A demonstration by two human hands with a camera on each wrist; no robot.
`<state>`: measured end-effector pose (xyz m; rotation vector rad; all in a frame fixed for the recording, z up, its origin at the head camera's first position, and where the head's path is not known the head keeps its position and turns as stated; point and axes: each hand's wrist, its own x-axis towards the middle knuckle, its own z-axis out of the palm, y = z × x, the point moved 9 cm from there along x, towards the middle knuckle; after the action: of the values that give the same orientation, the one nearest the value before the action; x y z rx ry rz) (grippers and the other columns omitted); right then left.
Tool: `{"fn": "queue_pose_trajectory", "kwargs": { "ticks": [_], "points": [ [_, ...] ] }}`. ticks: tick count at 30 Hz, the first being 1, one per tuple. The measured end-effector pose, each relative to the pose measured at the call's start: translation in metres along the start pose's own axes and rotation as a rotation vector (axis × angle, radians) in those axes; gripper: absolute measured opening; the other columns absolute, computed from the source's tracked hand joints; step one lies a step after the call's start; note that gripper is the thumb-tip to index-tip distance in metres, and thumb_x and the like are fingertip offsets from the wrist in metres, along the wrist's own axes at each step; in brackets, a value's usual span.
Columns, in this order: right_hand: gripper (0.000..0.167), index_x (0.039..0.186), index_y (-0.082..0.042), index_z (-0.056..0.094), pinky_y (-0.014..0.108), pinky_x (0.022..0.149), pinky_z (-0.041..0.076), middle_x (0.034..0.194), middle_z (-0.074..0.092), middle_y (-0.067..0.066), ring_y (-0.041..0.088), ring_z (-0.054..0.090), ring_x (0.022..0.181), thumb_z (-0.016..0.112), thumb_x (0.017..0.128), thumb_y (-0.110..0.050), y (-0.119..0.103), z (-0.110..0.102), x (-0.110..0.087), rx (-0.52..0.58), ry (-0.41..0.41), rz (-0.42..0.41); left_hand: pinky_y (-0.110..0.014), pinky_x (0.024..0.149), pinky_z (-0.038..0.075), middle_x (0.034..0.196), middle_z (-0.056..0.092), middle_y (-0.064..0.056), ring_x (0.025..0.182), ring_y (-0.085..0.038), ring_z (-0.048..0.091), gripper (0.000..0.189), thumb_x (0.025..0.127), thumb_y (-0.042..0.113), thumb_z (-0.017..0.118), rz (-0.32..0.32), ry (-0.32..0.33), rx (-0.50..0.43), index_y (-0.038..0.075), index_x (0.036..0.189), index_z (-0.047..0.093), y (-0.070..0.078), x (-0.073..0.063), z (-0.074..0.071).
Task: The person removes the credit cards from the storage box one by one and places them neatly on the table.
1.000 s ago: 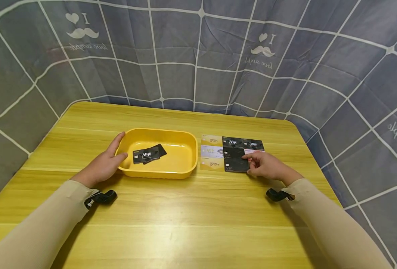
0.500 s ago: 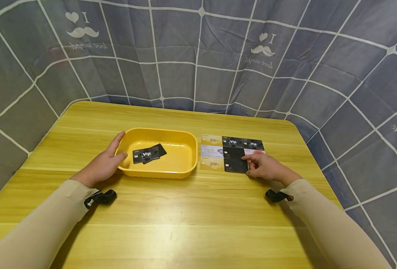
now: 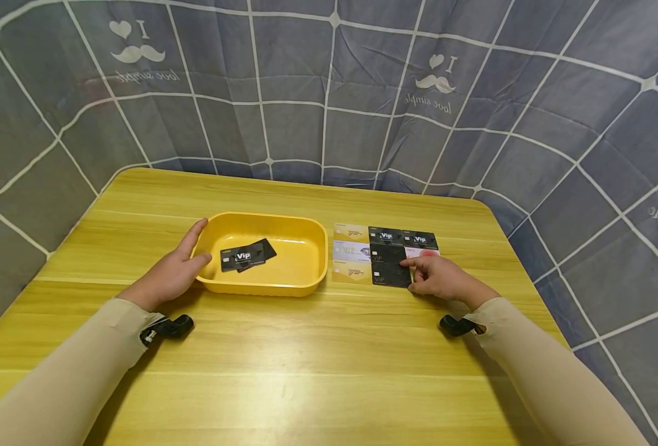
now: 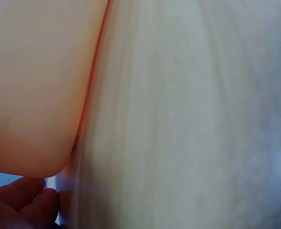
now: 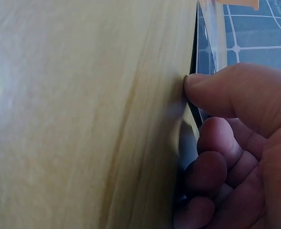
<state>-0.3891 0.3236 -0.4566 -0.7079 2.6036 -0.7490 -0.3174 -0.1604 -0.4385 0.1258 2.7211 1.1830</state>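
At the left of the head view my left hand (image 3: 168,272) grips the left end of a yellow plastic tray (image 3: 267,290), thumb over the rim and fingers along the outside. Two black cards, the upper a Vip card (image 3: 242,256), overlap inside it. To the tray's right, several cards lie in tight rows. My right hand (image 3: 445,282) pinches the front black VIP card (image 3: 390,275), index finger at its far right corner and thumb at its near right edge. The thumb (image 5: 216,90) meets a card edge in the right wrist view, with the other fingers curled.
Beside the held card are gold cards (image 3: 352,271), a white VIP card (image 3: 351,251), another black VIP card (image 3: 387,253), two black Vip cards (image 3: 419,239) and a partly covered pink card (image 3: 420,252). A grey checked curtain (image 3: 295,80) surrounds the wooden table (image 3: 306,359).
My right hand has shifted very slightly left, with the front black card turning a touch and more of the pink card showing. The left hand and tray have stayed put.
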Motion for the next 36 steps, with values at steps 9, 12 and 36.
{"fn": "queue_pose_trajectory", "kwargs": {
  "ticks": [9,12,36],
  "points": [
    [0.06,0.145,0.006,0.058,0.025,0.06,0.04,0.069,0.053,-0.004,0.008,0.046,0.056,0.078,0.091,-0.01,0.0005,0.0003,-0.0009,0.014,-0.005,0.001,-0.076,0.123,0.013,0.178,-0.002,-0.019,0.158,-0.057,0.01,0.075,0.113,0.039,0.036,0.004,0.001,0.003,0.029,0.17,-0.013,0.0006,-0.0009,0.0003],
    [0.06,0.145,0.007,0.057,0.025,0.059,0.04,0.069,0.052,-0.004,0.007,0.046,0.056,0.078,0.091,-0.01,0.0007,0.0006,-0.0009,0.024,-0.007,0.006,-0.077,0.123,0.013,0.177,-0.002,-0.019,0.159,-0.056,0.009,0.075,0.113,0.039,0.036,0.001,-0.002,0.0,0.029,0.169,-0.014,0.0012,-0.0014,0.0007],
    [0.055,0.145,0.006,0.058,0.026,0.061,0.04,0.069,0.051,-0.003,0.009,0.046,0.056,0.075,0.094,-0.008,0.0003,0.0021,-0.0017,0.019,-0.013,0.0,-0.077,0.122,0.013,0.178,-0.003,-0.019,0.158,-0.058,0.009,0.076,0.113,0.037,0.036,0.003,0.002,0.01,0.029,0.169,-0.014,0.0012,-0.0016,0.0011]
  ]
}}
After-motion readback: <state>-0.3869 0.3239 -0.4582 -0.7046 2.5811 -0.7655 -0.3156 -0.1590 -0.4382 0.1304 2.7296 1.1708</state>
